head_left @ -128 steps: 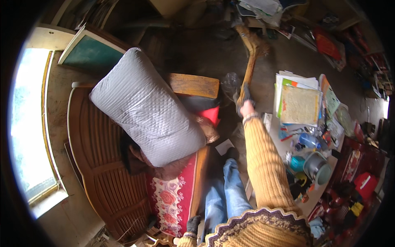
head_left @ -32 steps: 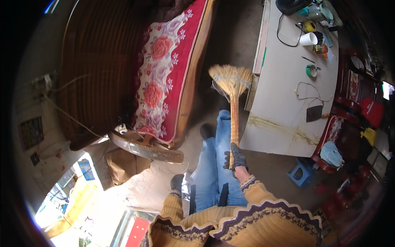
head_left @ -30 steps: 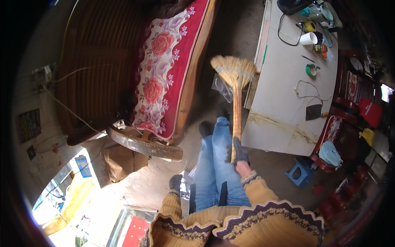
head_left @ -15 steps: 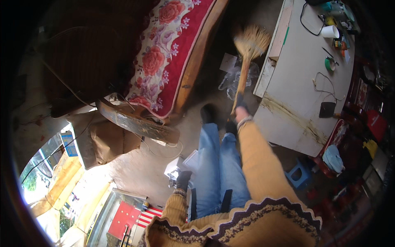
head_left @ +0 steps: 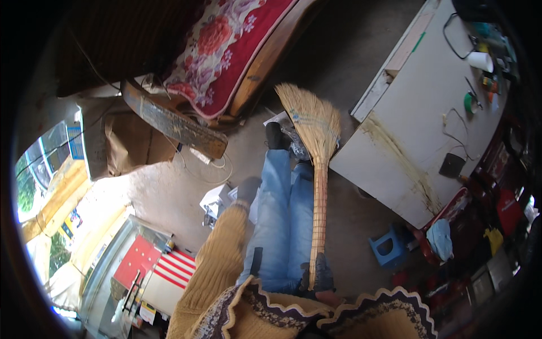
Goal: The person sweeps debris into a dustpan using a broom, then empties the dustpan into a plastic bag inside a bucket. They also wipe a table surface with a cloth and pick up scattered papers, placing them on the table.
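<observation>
My right hand (head_left: 324, 274), in a dark glove, is closed round the lower end of a straw broom's handle, close to my body. The broom (head_left: 319, 186) points away from me, its bristles fanned out beyond my feet. My left hand (head_left: 249, 188), also dark-gloved, is stretched forward beside my left leg. Motion smears its fingers, so its grip does not show. Close by it on the left is a white boxy object (head_left: 216, 198). Partly behind the bristles, crumpled clear plastic (head_left: 297, 146) and a pale sheet lie on the floor by my shoes.
A wooden seat with a red floral cover (head_left: 223, 85) stands far left, a brown bag (head_left: 138, 141) beside it. To the right is a pale tabletop (head_left: 395, 147) with a white cup (head_left: 480, 61) and tape. A blue stool (head_left: 387, 247) stands below it. A glass-topped case (head_left: 107, 282) is near left.
The broom has come back toward my body with my right hand, its bristles sweeping nearer and left, toward the plastic and sheet. My left hand has reached farther forward.
</observation>
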`<state>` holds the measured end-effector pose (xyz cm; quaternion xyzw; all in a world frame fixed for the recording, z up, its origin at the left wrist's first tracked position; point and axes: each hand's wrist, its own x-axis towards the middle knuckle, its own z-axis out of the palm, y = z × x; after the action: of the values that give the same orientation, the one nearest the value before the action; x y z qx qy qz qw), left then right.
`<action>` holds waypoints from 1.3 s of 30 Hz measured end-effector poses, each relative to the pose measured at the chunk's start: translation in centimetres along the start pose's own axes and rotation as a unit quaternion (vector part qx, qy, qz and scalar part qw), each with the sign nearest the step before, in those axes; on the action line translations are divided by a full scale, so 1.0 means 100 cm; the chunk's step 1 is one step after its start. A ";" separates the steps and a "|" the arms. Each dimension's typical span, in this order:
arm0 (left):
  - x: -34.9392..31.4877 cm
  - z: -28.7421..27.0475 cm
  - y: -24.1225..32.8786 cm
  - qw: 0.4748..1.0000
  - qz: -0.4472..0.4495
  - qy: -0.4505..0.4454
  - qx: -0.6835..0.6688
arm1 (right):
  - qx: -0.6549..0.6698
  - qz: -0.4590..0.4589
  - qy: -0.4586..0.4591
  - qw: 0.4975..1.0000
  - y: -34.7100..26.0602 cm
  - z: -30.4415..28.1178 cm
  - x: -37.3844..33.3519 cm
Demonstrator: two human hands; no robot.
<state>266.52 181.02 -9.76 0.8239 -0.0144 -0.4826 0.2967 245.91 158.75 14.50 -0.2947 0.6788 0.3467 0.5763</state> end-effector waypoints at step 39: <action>0.138 0.020 -0.007 0.846 -0.059 0.256 -0.465 | -0.149 0.008 -0.008 0.989 0.004 0.069 0.078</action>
<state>272.09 176.34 -21.69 0.6831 0.3364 -0.2212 0.6093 248.28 164.59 6.23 -0.3687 0.6171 0.4514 0.5287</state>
